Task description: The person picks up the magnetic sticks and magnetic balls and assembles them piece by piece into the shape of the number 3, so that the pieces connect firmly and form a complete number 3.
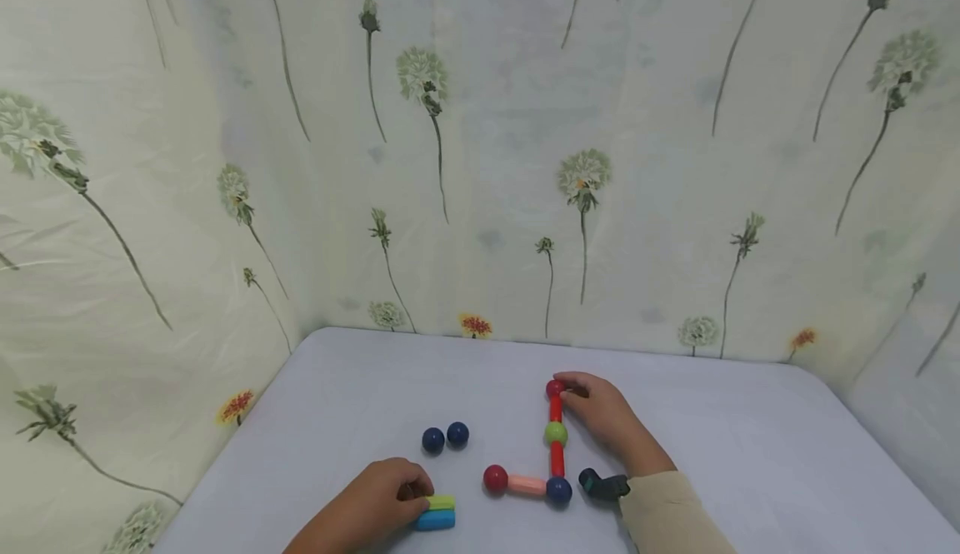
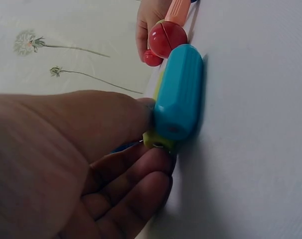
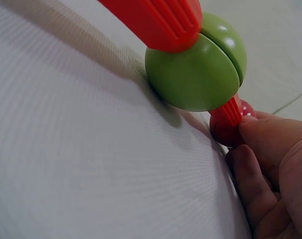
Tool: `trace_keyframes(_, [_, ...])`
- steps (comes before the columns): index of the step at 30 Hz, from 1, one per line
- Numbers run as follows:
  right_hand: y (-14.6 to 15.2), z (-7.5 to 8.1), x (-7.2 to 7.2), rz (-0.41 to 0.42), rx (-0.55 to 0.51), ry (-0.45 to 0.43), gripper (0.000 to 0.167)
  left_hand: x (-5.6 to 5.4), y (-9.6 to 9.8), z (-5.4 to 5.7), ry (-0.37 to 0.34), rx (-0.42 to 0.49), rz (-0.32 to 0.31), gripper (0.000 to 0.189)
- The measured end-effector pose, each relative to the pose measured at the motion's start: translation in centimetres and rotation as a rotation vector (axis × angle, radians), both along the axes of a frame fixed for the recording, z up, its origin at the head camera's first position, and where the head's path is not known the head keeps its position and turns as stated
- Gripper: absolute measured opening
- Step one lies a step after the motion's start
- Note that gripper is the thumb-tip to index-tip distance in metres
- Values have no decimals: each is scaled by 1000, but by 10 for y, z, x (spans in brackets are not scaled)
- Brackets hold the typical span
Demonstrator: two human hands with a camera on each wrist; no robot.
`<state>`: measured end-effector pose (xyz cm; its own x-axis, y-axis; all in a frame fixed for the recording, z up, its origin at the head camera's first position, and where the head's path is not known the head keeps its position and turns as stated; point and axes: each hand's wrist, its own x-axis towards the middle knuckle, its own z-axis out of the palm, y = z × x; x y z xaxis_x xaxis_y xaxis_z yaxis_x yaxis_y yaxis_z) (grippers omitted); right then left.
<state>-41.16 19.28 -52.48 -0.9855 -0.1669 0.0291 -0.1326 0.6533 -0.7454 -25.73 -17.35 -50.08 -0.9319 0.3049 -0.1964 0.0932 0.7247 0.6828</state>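
My left hand [image 1: 378, 496] pinches a yellow-green rod [image 1: 441, 502] between thumb and fingers. A blue rod [image 1: 436, 521] lies right alongside it, and in the left wrist view this blue rod [image 2: 180, 92] partly hides the green one. At the far end of an L-shaped chain, my right hand [image 1: 606, 416] grips a red ball [image 1: 554, 388]. From there the chain runs through a red rod [image 1: 556, 409], a green ball [image 1: 556, 433], another red rod [image 1: 557, 459], a dark blue ball [image 1: 558, 491], a pink rod [image 1: 527, 485] and a second red ball [image 1: 496, 478].
Two loose dark blue balls, a left one [image 1: 432, 440] and a right one [image 1: 457, 433], sit left of the chain. A dark curved object [image 1: 602, 485] is beside the right sleeve. The white table [image 1: 750, 429] meets a flower-patterned cloth [image 1: 495, 162] behind.
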Motion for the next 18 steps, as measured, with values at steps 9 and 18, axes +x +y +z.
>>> trace_keyframes(9, [4, -1, 0, -5, 4, -8, 38, 2, 2, -1, -50, 39, 33, 8])
trace_keyframes(18, [2, -2, -1, -2, -19, 5, 37, 1, 2, 0, -76, 22, 24, 7])
